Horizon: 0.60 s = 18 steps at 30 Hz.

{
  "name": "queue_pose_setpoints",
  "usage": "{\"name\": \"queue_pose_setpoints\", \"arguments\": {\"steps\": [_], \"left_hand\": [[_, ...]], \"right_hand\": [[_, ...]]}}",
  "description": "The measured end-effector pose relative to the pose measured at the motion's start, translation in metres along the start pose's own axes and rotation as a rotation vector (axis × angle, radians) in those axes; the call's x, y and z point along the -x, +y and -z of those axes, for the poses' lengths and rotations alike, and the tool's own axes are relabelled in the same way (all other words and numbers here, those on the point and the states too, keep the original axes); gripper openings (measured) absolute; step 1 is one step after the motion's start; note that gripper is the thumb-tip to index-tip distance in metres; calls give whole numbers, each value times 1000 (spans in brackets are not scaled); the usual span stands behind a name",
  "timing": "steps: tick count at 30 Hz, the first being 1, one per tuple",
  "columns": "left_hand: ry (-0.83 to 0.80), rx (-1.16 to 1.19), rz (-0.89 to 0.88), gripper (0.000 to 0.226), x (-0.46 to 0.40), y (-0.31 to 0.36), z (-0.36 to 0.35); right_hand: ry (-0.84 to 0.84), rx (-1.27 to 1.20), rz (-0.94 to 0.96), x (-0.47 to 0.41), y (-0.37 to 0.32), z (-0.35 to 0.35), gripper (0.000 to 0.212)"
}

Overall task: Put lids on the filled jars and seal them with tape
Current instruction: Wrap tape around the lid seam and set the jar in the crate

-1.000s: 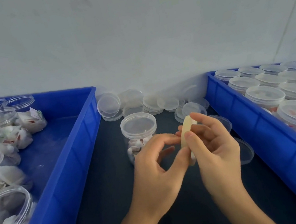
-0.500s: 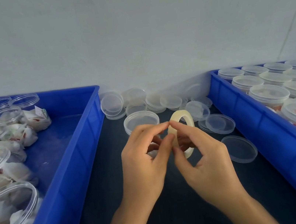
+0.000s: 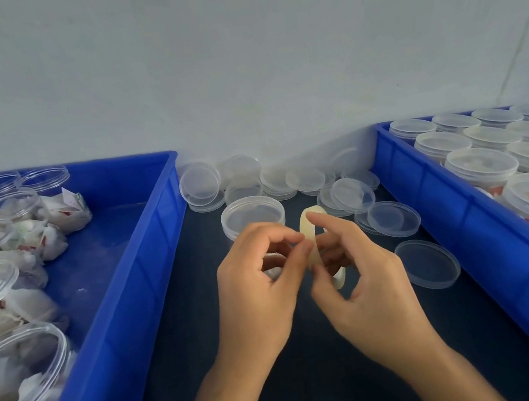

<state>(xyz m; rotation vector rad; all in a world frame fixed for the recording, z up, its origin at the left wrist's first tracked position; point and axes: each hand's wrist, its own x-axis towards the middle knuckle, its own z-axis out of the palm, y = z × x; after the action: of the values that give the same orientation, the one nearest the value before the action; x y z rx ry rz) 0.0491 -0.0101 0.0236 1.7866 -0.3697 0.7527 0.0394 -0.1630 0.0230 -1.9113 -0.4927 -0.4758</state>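
Your right hand (image 3: 365,274) holds the tape roll (image 3: 309,228) just in front of the lidded jar (image 3: 251,214) while your left hand (image 3: 256,291) pinches its edge, so next find the loose end and pull.

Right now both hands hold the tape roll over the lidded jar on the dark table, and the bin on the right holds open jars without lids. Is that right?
Not quite. In the head view the right bin holds jars with lids on; the open jars sit in the left bin. The rest stands: left hand and right hand hold the tape roll over the lidded jar.
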Motion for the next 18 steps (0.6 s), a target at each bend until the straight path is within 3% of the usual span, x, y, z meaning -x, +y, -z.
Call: {"name": "queue_pose_setpoints", "arguments": {"steps": [9, 14, 18], "left_hand": [[-7, -29, -75, 11, 1, 2, 0], [-10, 37, -29, 12, 2, 1, -1], [-30, 26, -27, 12, 3, -1, 0]], "right_hand": [[-2, -79, -91, 0, 0, 1, 57], [-56, -187, -169, -2, 1, 5, 48], [-139, -155, -164, -5, 3, 9, 55]]}}
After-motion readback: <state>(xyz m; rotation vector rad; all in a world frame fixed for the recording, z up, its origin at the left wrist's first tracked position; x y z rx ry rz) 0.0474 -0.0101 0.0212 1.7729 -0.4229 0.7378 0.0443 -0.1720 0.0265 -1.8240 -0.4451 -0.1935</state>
